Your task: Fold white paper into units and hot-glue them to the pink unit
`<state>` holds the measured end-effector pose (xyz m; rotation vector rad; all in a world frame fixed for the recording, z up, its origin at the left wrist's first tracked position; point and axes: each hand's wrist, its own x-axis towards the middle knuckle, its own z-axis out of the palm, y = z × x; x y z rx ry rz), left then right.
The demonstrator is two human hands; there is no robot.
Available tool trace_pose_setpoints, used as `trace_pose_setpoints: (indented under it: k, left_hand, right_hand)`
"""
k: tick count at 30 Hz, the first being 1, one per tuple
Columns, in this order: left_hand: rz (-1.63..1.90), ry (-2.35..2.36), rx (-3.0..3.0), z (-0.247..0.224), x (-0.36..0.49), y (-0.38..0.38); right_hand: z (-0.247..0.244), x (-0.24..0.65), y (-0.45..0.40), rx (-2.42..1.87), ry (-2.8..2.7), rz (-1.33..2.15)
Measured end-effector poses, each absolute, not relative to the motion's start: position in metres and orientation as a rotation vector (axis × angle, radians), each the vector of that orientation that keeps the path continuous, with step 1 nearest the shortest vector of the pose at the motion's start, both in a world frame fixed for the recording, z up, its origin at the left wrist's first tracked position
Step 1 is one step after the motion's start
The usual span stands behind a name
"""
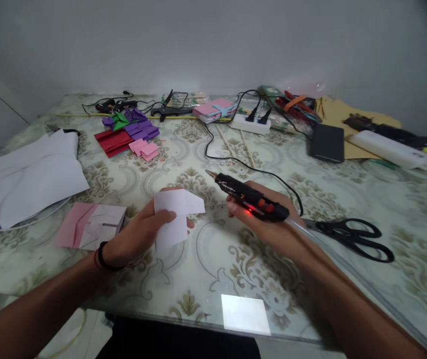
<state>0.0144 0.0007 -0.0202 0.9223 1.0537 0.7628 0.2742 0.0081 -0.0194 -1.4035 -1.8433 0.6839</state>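
Paper is pinched in our left hand, glue gun gripped in our right hand; we do best keeping its nozzle clear of the left thumb.

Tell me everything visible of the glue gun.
The glue gun is black and scuffed, with orange-red parts, a glowing red light and a metallic-looking nozzle pointing left, apart from the white paper. The right hand grips it over the table, hiding part of it. A translucent rod, probably glue, runs from its rear.
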Motion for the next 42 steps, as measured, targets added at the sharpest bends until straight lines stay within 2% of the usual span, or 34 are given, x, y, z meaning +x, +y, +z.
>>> trace_pose_setpoints:
  k: [5, 17, 42]
  left_hand:
    - [0.717, 1.109, 0.966, -0.022, 0.013, 0.000]
    - [0.582, 1.089, 1.019, -0.020, 0.010, -0.003]
    - [0.606, 1.080, 1.010, -0.023, 0.008, -0.001]
  right_hand:
    - [-0.017, 0.264, 0.001, -1.231, -1.967, 0.756]
    - [-0.031, 0.257, 0.001, -0.987, -2.033, 0.627]
    - [-0.028, 0.255, -0.002, -1.096, -2.017, 0.577]
